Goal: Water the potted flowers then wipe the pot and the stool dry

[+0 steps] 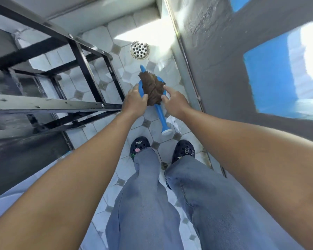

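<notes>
Two hands at a blue plastic watering can (162, 115), frame centre.
Left hand (135, 102) grips its rim; right hand (174, 102), fingers spread, touches the crumpled brown cloth (151, 88) on top.

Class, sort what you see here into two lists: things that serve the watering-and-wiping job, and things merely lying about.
Serves the job:
- blue plastic watering can
- crumpled brown cloth lying on it
- left hand and right hand, both reaching for them

Lying about:
- round metal floor drain
- black metal frame
</notes>
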